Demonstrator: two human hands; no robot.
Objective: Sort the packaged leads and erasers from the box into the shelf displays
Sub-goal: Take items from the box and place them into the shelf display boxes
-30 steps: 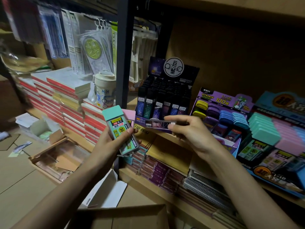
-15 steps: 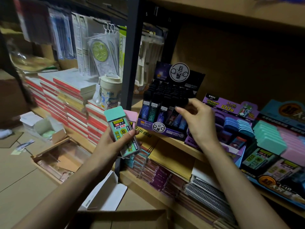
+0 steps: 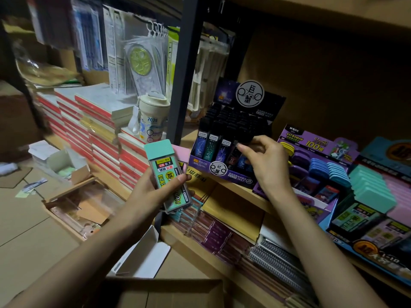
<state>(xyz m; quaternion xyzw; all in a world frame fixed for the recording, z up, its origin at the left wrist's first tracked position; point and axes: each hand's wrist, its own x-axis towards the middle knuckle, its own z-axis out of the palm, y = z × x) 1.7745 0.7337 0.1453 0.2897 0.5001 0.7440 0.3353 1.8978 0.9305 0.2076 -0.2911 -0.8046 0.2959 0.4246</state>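
Shelf (image 3: 242,193) | left grip (image 3: 153,194) holds mint case (image 3: 165,172) | right grip (image 3: 264,165) pinches dark pack (image 3: 232,155)

We read "2B 0.7" on the label of the mint-capped lead case (image 3: 163,167) gripped in the left hand (image 3: 146,194). On the purple display header (image 3: 311,142) we make out "ULTRAMAN", "0.7" and a large "100". The dark lead tubes (image 3: 212,145) carry "2B/0.7", and the blue display front (image 3: 387,261) reads "1-10". The smaller print elsewhere is too blurred for us to read
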